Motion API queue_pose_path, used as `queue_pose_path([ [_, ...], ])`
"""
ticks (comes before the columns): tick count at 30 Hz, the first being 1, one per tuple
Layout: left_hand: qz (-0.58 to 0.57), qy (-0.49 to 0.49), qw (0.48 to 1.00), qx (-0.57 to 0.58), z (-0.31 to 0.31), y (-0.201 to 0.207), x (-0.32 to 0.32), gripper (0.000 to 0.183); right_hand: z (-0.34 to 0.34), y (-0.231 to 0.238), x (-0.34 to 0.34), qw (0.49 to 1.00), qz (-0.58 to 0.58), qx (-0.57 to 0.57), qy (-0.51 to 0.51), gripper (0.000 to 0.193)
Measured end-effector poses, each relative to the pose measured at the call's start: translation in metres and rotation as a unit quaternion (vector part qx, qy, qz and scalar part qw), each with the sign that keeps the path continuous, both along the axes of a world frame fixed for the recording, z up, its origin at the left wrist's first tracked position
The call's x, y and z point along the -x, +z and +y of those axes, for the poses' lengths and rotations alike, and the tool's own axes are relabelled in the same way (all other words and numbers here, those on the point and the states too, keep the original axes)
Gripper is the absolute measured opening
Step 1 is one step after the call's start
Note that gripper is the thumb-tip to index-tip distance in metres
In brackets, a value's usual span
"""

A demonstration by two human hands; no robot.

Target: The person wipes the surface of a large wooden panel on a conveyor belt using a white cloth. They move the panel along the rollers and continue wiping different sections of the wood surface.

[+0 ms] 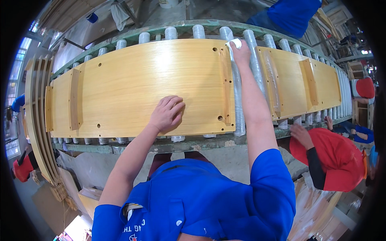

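A long varnished wooden panel (136,84) lies flat on a roller conveyor, with drilled holes and narrow wooden battens fixed across it. My left hand (168,112) rests on the panel near its front edge, fingers loosely bent and holding nothing. At the far right corner of the panel, my right hand (242,54) is closed around a white cloth (235,42), which touches the corner. My right arm reaches over the gap between this panel and a second wooden panel (293,80) to the right, which carries battens too.
Plastic-wrapped rollers (250,40) sit in a green metal frame (185,147). Curved wooden boards (38,120) stand at the left end. A person in red (333,160) works close by on the right, one hand near the second panel. Another in blue (293,16) is across the conveyor.
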State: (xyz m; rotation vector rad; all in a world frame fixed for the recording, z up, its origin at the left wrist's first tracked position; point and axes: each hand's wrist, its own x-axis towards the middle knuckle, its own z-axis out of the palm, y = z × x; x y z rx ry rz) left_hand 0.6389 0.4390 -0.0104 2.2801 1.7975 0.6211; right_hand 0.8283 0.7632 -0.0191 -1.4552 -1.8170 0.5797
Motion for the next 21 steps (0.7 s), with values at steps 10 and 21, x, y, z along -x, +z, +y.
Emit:
queue_pose_path([
  [10,-0.004,-0.002,1.0,-0.008,0.001,0.001,-0.001,0.037,-0.005,0.008,0.0,0.995,-0.096,0.033,-0.01,0.04],
  [21,-0.007,-0.001,1.0,-0.015,0.0,-0.002,-0.003,0.033,-0.044,0.007,-0.024,0.997,-0.069,0.035,0.015,0.04],
])
